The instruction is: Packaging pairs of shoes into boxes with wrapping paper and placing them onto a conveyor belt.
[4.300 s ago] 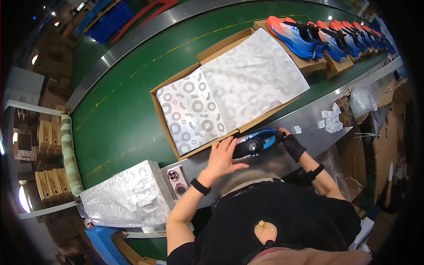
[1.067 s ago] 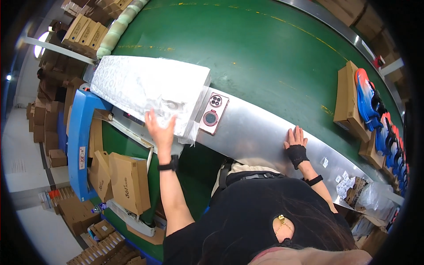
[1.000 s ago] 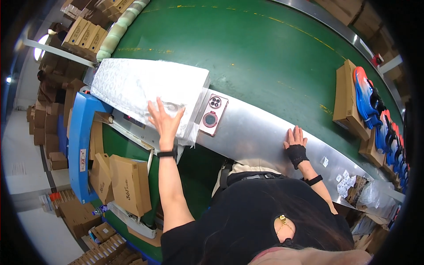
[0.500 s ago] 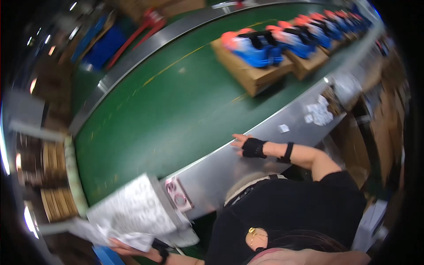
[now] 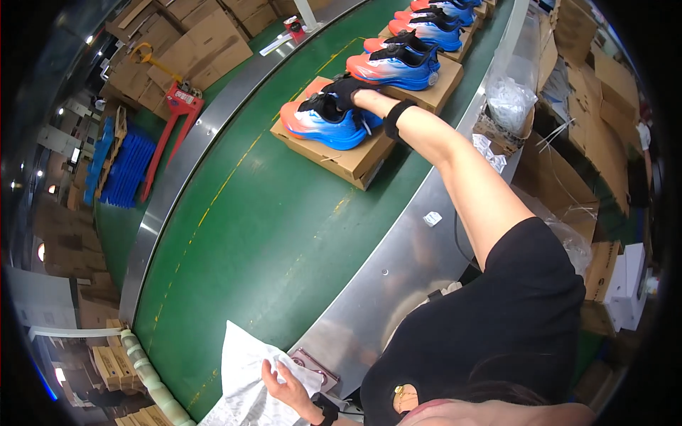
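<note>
My right hand [image 5: 346, 91], in a black fingerless glove, reaches out to the blue, white and coral sneakers [image 5: 329, 129] on the nearest cardboard box [image 5: 348, 162]. It lies at their black collars; its fingers blend into the dark material, so I cannot tell whether they grip. My left hand [image 5: 288, 387] is at the lower edge against white paper sheets [image 5: 245, 373], its fingers apart. Beside the sheets, a pinkish flat case with round shapes [image 5: 317, 368] rests on the metal ledge [image 5: 398, 266].
More sneakers [image 5: 398, 65] stand on boxes in a row along the green conveyor belt [image 5: 249, 248]. A small white packet [image 5: 432, 219] lies on the ledge, near a box holding a clear plastic bag [image 5: 510, 103]. Beyond the belt are a red pallet jack [image 5: 177, 106] and blue pallets [image 5: 128, 170].
My right hand has gone from the metal ledge out to the nearest sneakers. The paper sheets sit lower beside my left hand, whose fingers now show spread. The whole view has shifted.
</note>
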Available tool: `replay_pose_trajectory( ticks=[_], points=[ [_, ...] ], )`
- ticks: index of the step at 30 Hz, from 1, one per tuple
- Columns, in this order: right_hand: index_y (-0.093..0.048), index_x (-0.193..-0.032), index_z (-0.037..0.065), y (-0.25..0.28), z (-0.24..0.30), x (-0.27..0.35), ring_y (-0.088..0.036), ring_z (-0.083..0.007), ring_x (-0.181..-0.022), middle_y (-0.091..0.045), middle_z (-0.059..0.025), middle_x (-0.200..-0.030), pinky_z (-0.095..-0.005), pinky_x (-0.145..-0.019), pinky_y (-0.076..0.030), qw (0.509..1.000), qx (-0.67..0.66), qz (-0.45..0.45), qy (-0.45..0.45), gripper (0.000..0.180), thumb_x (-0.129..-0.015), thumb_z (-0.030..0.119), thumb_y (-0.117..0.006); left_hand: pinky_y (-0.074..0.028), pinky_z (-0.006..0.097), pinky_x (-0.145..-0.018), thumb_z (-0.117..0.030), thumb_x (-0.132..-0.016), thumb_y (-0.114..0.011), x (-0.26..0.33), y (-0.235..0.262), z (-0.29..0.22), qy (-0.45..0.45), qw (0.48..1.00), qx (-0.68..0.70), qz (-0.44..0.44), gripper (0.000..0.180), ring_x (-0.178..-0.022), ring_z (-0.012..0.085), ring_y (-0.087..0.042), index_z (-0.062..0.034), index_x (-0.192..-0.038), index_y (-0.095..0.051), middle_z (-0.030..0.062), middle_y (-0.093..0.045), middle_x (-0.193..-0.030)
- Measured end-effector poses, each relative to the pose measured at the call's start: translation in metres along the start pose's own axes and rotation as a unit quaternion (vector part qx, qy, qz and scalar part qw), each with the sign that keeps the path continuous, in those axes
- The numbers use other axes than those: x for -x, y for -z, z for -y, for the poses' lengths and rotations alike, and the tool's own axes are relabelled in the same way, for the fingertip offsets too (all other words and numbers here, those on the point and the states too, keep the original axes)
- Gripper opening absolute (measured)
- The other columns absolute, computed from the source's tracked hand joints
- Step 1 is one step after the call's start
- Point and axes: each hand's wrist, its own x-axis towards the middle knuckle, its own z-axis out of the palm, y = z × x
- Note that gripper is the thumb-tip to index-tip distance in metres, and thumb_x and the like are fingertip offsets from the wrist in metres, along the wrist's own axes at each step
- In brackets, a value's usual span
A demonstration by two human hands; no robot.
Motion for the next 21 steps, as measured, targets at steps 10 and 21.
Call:
replay_pose_trajectory(
  ticks=[10,21],
  points=[
    [-0.054,-0.049,0.011,0.035,0.118,0.238,-0.055,-0.0251,-0.05,-0.05,-0.006,-0.047,-0.0337,-0.046,-0.044,0.972,0.018,-0.106,0.208,0.015,-0.055,0.024,-0.059,-0.038,0.036,-0.086,-0.008,-0.078,-0.056,-0.025,-0.042,-0.08,-0.179,0.979,0.072,0.065,0.032,-0.102,0.0328,-0.049,0.0028,-0.107,-0.05,0.0201,-0.05,-0.111],
    [-0.058,-0.07,0.013,-0.058,0.147,0.239,-0.056,-0.0247,-0.06,-0.056,-0.0088,-0.06,-0.0413,-0.066,-0.04,0.973,-0.063,0.02,0.221,0.013,-0.062,0.022,-0.056,-0.045,0.033,-0.073,-0.034,-0.085,-0.047,-0.001,-0.17,-0.075,-0.123,0.891,0.117,0.422,0.038,-0.083,0.0288,-0.059,-0.0008,-0.099,-0.057,0.0174,-0.06,-0.088]
  ],
)
